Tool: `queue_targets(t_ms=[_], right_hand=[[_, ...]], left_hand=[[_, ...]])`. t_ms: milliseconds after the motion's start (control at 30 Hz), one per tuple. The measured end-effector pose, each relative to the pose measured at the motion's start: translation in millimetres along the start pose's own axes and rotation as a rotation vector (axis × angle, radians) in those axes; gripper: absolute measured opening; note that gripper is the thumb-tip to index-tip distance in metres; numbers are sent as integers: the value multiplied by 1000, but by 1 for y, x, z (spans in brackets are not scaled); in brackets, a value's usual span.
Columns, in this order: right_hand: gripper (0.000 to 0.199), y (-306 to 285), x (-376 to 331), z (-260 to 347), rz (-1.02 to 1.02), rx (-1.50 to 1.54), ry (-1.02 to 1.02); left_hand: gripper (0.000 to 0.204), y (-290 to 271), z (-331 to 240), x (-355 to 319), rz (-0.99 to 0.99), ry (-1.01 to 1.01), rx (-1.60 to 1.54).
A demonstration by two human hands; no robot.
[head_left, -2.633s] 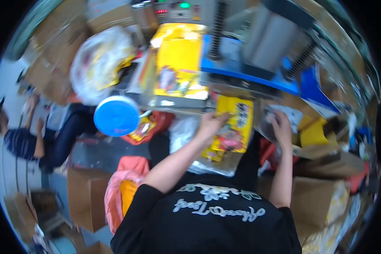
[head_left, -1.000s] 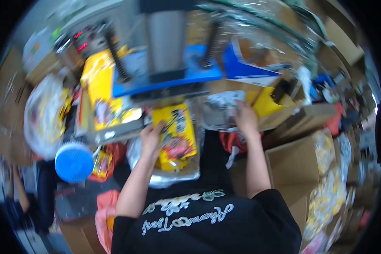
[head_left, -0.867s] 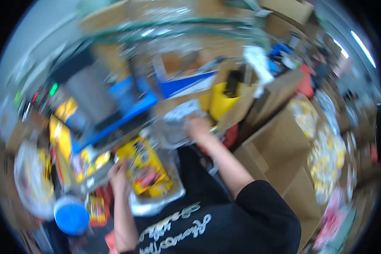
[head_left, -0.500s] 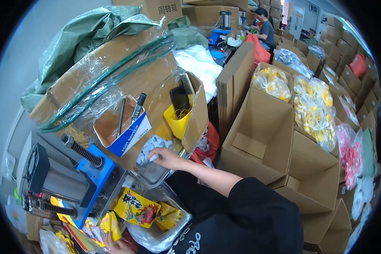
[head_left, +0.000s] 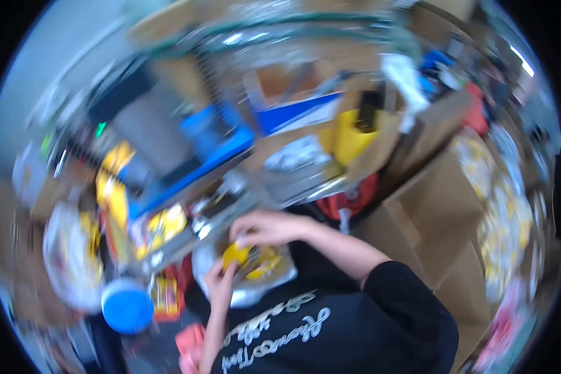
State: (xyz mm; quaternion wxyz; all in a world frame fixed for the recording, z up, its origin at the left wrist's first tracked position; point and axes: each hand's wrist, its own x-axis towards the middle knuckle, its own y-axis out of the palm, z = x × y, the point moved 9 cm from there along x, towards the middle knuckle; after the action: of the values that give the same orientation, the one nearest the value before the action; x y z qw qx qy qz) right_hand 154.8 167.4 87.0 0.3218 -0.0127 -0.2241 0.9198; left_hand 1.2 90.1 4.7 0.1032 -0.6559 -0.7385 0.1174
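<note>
Motion blur smears everything. The yellow packet [head_left: 250, 258] lies in a clear bag [head_left: 246, 283] at my chest; my right hand [head_left: 265, 227] curls over its top, my left hand [head_left: 221, 280] pinches its lower edge. The surface [head_left: 293, 181] is crowded; boxes [head_left: 442, 199] hem my right, a blue lid [head_left: 126, 306] my left.

**A packing station in a goods warehouse**

This is a crowded packing or storeroom floor, not a home. Open brown cardboard cartons [head_left: 442, 193] crowd the 3 o'clock side, and clear bags of yellow goods [head_left: 502, 206] pile up along the rim beyond them. At 10 o'clock stands a grey and blue bench machine [head_left: 187, 134] with lit indicator lamps. Yellow packets [head_left: 112, 187] heap at 9 o'clock. A plastic-wrapped, green-strapped carton stack [head_left: 274, 31] fills 12 o'clock.
</note>
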Motion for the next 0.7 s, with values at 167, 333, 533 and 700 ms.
queue_targets(t_ms=[167,333,533,700], right_hand=[[46,-13,-2,-9,-193,110,86],[40,-61,-22,-16,-503,-178,141],[30,-113,-71,-51,-728,-260,278],[30,-149,-74,-64,-877,-345,217]], left_hand=[[28,3,-3,6,-39,-144,-37],[29,4,2,37,-171,-268,-512],[22,14,8,63,-190,-393,-866],[24,-19,-15,71,-91,-205,-513]])
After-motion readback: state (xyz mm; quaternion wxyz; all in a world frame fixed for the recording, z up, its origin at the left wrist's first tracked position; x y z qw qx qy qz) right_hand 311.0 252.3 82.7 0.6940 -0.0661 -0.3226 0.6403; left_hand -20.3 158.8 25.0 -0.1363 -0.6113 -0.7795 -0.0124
